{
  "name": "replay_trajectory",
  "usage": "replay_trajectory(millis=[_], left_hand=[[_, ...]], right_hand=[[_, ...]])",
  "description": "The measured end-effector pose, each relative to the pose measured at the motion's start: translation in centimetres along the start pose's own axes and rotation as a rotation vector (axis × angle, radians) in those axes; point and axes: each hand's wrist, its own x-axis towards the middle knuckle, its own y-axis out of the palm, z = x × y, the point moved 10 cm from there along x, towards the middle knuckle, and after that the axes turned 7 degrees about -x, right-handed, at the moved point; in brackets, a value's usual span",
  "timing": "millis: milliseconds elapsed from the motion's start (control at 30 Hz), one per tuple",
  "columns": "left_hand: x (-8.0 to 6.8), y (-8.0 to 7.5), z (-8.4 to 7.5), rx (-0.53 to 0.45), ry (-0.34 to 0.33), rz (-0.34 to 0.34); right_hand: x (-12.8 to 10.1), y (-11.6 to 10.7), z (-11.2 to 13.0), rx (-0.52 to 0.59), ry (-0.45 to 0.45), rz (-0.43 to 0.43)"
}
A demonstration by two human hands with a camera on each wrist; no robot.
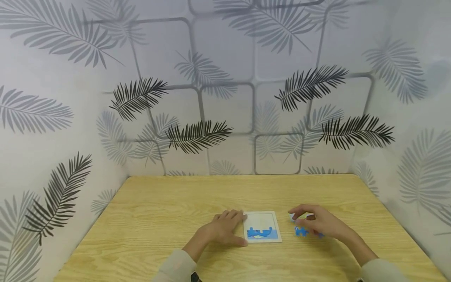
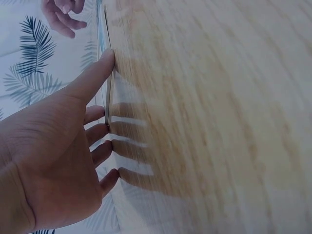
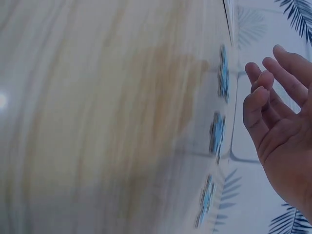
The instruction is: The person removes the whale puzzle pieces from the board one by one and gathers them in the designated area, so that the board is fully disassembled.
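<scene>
A small white-framed puzzle board (image 1: pixel 262 219) lies flat on the wooden table (image 1: pixel 176 211), with blue pieces filling its lower part. My left hand (image 1: pixel 234 227) rests open beside the board's left edge; in the left wrist view its thumb (image 2: pixel 100 70) touches the board's thin edge (image 2: pixel 108 97) and the fingers are straight. My right hand (image 1: pixel 301 220) hovers to the right of the board over loose blue puzzle pieces (image 1: pixel 301 232) and a pale piece (image 1: pixel 292 216). The right wrist view shows that hand (image 3: pixel 273 97) with relaxed, slightly bent fingers holding nothing, near the pieces (image 3: pixel 216 134) seen edge-on.
Walls papered with a leaf pattern (image 1: pixel 197 135) close in the table at the back and on both sides. Bare wood stretches behind the board and to the far left and right.
</scene>
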Motion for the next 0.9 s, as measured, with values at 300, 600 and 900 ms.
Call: replay_trajectory(millis=[300, 600, 900], left_hand=[[0.1, 0.0, -0.1, 0.006, 0.003, 0.009], [1.0, 0.9, 1.2, -0.007, 0.010, -0.010], [1.1, 1.0, 1.2, -0.013, 0.004, -0.004]], right_hand=[[2.8, 3.4, 1.6, 0.029, -0.032, 0.041], [4.8, 7.0, 3.1, 0.015, -0.060, 0.146], [6.0, 8.8, 4.7, -0.031, -0.089, 0.172]])
